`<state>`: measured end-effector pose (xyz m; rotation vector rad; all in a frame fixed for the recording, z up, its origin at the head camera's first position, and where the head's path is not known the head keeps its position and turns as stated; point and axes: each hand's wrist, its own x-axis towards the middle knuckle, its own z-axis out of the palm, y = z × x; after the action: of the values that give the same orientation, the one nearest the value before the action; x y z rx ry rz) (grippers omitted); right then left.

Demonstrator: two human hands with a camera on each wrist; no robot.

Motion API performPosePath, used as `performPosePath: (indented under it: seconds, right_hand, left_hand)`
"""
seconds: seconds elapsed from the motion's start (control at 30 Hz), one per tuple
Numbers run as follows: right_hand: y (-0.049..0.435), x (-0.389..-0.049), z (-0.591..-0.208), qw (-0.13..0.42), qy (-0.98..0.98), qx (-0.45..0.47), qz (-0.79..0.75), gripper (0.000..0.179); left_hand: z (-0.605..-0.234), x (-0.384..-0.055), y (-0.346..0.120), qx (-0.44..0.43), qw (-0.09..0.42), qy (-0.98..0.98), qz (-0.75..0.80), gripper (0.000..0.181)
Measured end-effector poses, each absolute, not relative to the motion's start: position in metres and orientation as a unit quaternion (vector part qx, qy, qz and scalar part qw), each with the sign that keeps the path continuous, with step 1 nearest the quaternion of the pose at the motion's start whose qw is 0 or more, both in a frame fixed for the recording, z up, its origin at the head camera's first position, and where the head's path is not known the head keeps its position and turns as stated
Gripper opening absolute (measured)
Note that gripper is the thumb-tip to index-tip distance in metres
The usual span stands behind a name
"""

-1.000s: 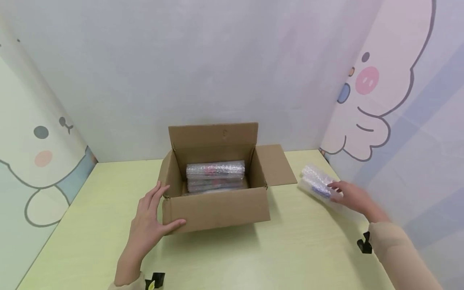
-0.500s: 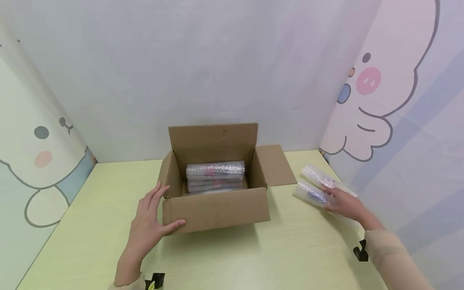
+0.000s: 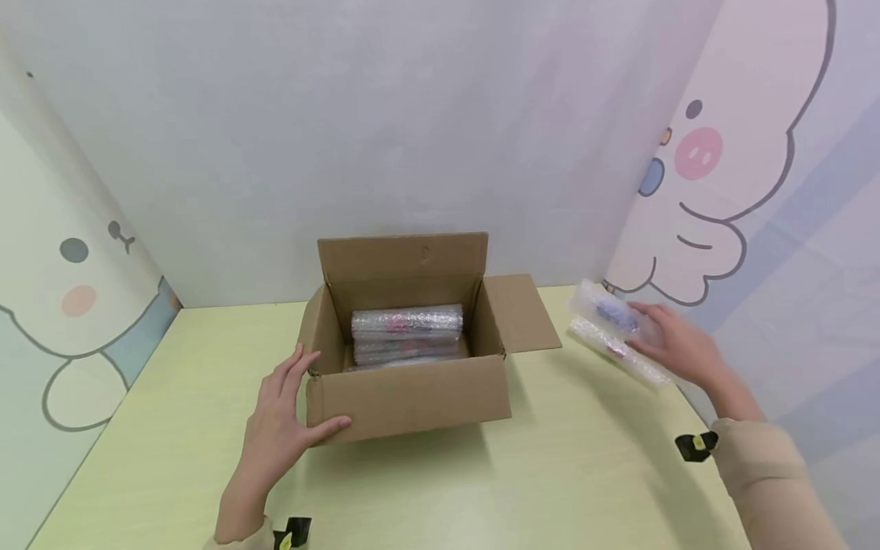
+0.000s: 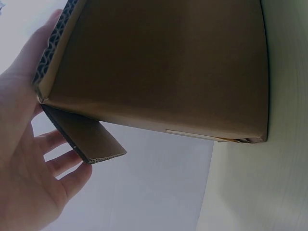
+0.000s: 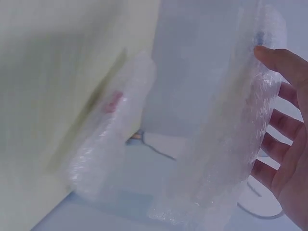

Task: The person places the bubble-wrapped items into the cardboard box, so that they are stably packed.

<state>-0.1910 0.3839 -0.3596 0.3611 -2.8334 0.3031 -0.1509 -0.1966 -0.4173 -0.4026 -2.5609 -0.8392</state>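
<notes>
In the head view, an open cardboard box [image 3: 412,396] stands mid-table with several bubble-wrapped packages [image 3: 409,321] lying inside. My left hand [image 3: 273,428] grips its near left corner, thumb along the front and fingers at the left flap. The left wrist view shows those fingers curled by a small flap [image 4: 86,137]. To the right of the box, my right hand [image 3: 684,347] holds a bubble-wrapped package [image 3: 608,309] with blue print, raised off the table. Below it, another bubble-wrapped package [image 3: 612,347] with a red mark lies on the table.
The box's right flap [image 3: 522,313] sticks out sideways toward the raised package, and its back flap [image 3: 406,258] stands up. A pale curtain [image 3: 406,137] hangs behind the yellow-green table [image 3: 440,489]. Cartoon-printed panels border both sides.
The two packages on the right were together, then slid apart under my right hand. It has now lifted the blue-printed one off the table. My left hand stays on the box.
</notes>
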Motion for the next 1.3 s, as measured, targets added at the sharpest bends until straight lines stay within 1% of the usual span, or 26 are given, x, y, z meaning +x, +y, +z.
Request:
performPosePath:
  seconds: [0.1, 0.27, 0.43, 0.6, 0.83, 0.97, 1.3]
  right_hand:
    - [0.372, -0.194, -0.34, 0.174, -0.969, 0.147, 0.095, 0.062]
    - [0.339, -0.201, -0.312, 0.225, -0.953, 0.193, 0.069, 0.063]
    - [0.293, -0.21, -0.292, 0.254, -0.93, 0.262, 0.04, 0.063]
    - [0.242, -0.218, -0.284, 0.271, -0.901, 0.337, 0.029, 0.06]
    - [0.17, -0.228, -0.29, 0.274, -0.865, 0.421, 0.012, 0.056]
    - [0.139, -0.229, -0.301, 0.251, -0.855, 0.453, -0.013, 0.052]
    - [0.101, -0.234, -0.32, 0.204, -0.859, 0.469, -0.034, 0.052]
  left_hand:
    - [-0.417, -0.151, -0.197, -0.146, 0.209, -0.919, -0.301, 0.104]
    - [-0.418, -0.151, -0.197, -0.147, 0.212, -0.919, -0.299, 0.104]
    - [-0.42, -0.151, -0.197, -0.149, 0.215, -0.918, -0.299, 0.104]
    - [-0.421, -0.151, -0.197, -0.152, 0.22, -0.915, -0.302, 0.104]
    - [-0.42, -0.151, -0.197, -0.156, 0.228, -0.913, -0.302, 0.104]
    - [-0.42, -0.151, -0.197, -0.157, 0.229, -0.912, -0.302, 0.103]
    - [-0.42, -0.15, -0.198, -0.155, 0.224, -0.913, -0.304, 0.103]
